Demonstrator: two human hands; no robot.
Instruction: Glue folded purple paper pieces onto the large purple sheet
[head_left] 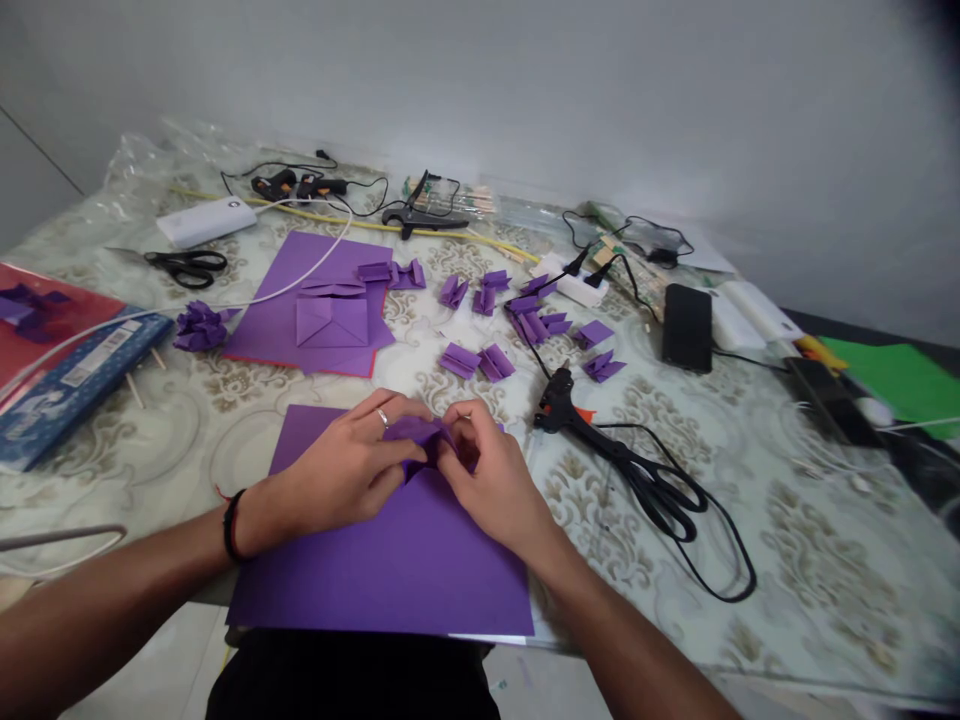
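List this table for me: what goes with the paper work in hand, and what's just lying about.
Seems part of it:
- folded purple piece, in both hands
- large purple sheet underneath
- small folded purple pieces beyond
- glue gun, perhaps

Probably just lying about:
- black phone
- green sheet
- white cabled device

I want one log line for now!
left fingers: hold folded purple paper | right fingers: hold same paper | beneath: flat purple sheet

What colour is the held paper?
The held paper is purple, clearest in the head view.
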